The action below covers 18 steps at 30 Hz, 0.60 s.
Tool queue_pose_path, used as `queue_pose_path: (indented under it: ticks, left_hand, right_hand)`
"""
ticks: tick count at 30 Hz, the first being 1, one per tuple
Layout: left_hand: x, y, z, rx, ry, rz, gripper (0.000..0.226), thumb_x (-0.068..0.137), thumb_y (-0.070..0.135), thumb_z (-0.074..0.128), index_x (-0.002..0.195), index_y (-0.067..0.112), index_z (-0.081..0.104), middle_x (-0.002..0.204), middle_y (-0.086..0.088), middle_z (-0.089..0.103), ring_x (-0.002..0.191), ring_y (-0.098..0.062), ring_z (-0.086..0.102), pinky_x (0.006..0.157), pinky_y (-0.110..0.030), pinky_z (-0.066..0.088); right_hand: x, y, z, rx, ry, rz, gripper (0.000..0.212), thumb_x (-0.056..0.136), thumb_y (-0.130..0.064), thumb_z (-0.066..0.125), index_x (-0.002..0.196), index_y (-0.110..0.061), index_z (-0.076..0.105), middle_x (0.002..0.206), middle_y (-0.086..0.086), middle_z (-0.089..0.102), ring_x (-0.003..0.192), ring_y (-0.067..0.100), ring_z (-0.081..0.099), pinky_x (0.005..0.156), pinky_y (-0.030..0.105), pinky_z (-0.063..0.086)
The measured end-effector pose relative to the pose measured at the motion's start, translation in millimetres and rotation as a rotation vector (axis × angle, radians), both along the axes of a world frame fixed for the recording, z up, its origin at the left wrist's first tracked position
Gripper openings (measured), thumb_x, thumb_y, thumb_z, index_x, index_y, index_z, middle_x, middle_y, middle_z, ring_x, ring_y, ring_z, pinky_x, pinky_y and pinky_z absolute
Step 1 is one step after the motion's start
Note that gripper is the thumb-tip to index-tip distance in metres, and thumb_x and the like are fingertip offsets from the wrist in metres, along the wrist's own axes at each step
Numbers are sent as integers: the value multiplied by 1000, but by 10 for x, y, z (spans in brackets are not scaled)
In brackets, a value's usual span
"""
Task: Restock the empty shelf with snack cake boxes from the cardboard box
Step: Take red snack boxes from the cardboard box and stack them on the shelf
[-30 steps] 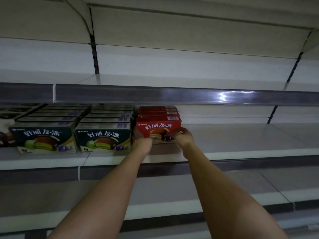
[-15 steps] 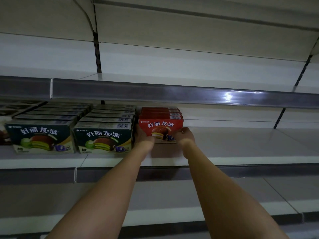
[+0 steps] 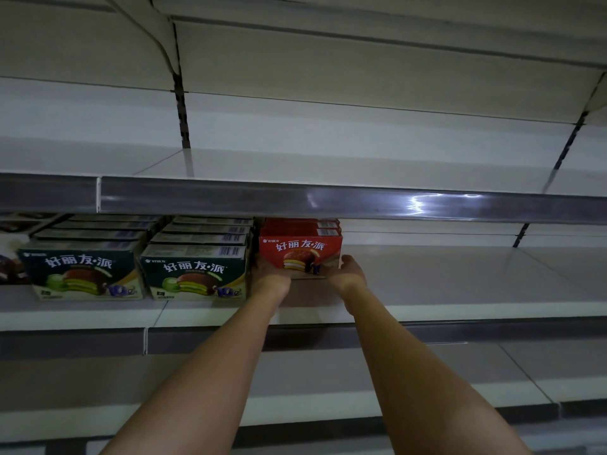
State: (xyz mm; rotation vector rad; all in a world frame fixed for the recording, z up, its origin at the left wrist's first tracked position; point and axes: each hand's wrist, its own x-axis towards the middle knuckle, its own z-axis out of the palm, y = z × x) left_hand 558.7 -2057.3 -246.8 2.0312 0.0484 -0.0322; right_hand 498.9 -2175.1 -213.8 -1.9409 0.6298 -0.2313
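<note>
The red box [image 3: 300, 254] sits on the shelf [image 3: 427, 280] straight ahead of both hands, its long axis running left to right, flush beside the green boxes [image 3: 193, 270]. The left hand [image 3: 271, 274] holds its lower left corner and the right hand [image 3: 351, 269] cups its lower right corner; both are about equally near. More red boxes stand behind it. The fronts read "好丽友·派", with a snack cake pictured. The cardboard box is out of view.
</note>
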Motion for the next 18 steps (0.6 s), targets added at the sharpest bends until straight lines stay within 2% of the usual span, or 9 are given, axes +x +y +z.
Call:
queue_pose_path:
  ticks: [4, 9, 12, 15, 18]
  left_hand:
    - [-91, 15, 96, 43, 20, -12, 40, 92, 20, 50, 132, 19, 46, 124, -11, 56, 111, -29, 54, 95, -49, 47]
    - [-247, 17, 223, 223, 53, -85, 49, 98, 29, 44, 145, 25, 33, 147, -10, 38, 130, -32, 42, 101, -44, 43]
    - [-386, -2, 286, 174, 62, -171, 39, 100, 26, 42, 139, 26, 43, 140, -8, 44, 123, -31, 47, 93, -35, 43]
    - [-520, -32, 308, 116, -9, -267, 34, 99, 20, 43, 131, 22, 53, 133, -7, 53, 116, -31, 52, 89, -29, 41]
    - [-655, -84, 289, 56, -40, -347, 31, 96, 14, 44, 123, 18, 60, 130, -7, 57, 112, -30, 54, 95, -32, 45]
  right_hand:
    - [-108, -70, -9, -1, 46, 0, 48, 92, -25, 60, 133, -8, 42, 136, 13, 50, 123, 29, 49, 99, 35, 40]
    - [-292, -107, -28, 2, 73, -17, 61, 92, -25, 58, 145, -9, 33, 147, 12, 41, 133, 29, 41, 108, 38, 37]
    - [-415, -117, -13, -7, 65, -63, 60, 92, -24, 58, 145, -9, 33, 146, 13, 41, 132, 29, 42, 106, 36, 37]
    - [-600, -99, -2, -25, 56, -123, 60, 92, -25, 58, 144, -9, 35, 145, 13, 43, 130, 29, 44, 108, 38, 38]
    - [-836, -50, -5, -11, 46, -208, 58, 92, -25, 58, 144, -10, 36, 144, 12, 43, 128, 29, 45, 106, 40, 40]
